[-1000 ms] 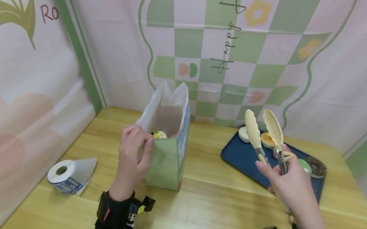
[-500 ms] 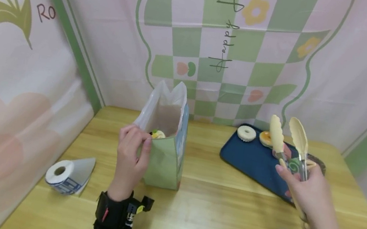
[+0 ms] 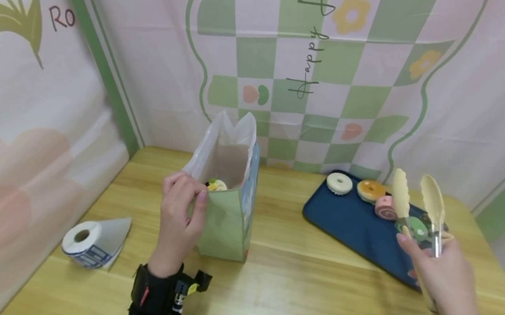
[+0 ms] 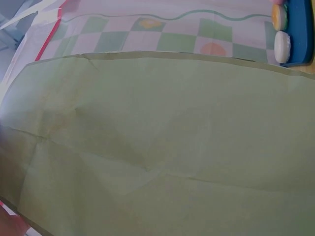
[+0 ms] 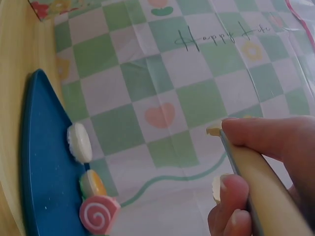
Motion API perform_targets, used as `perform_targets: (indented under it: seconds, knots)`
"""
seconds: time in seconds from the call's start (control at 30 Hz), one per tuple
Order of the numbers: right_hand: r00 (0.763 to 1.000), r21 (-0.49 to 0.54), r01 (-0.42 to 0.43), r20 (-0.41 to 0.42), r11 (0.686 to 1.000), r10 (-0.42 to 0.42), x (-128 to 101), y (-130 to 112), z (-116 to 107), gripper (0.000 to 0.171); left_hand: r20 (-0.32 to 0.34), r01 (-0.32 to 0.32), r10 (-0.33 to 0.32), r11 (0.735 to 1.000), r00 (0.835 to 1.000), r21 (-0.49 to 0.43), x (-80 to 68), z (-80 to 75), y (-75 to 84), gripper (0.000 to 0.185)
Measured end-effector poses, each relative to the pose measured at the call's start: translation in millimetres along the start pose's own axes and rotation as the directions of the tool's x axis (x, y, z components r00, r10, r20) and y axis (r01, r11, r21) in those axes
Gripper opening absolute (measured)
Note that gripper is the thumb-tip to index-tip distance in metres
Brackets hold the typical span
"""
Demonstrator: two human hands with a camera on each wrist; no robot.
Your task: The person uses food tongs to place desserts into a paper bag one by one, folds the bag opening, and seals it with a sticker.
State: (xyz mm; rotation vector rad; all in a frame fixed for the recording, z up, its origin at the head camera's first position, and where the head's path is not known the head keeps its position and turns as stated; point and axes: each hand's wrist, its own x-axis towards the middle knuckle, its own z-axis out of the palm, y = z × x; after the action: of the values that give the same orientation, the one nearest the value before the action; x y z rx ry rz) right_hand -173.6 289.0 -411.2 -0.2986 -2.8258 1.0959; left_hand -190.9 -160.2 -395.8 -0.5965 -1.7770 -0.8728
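The desk (image 3: 287, 308) carries a blue tray (image 3: 351, 224); left of it stands a green bag (image 3: 223, 225); tongs (image 3: 434, 202), tips apart, are near the tray's right end; the right hand (image 3: 449, 282) has them in its grip; the left hand (image 3: 180, 218) pinches the bag's rim; a paper roll (image 3: 92, 249) lies farther left; a white doughnut (image 3: 338, 189) sits on the tray.
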Motion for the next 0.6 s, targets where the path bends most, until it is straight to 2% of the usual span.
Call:
perform_targets:
  seconds: [0.37, 0.6]
  knots:
    - [0.995, -0.05, -0.085, 0.042, 0.995, 0.087, 6.2, 24.3, -7.6, 0.086, 0.008, 0.01, -0.01, 1.0, 1.0, -0.007, 0.2, -1.1, 1.9, 0.036]
    - [0.986, -0.095, -0.148, 0.056, 0.984, 0.154, 10.3, 37.1, -4.1, 0.108, 0.001, 0.003, -0.003, 1.0, 1.0, -0.003, 0.6, -2.0, 2.0, 0.038]
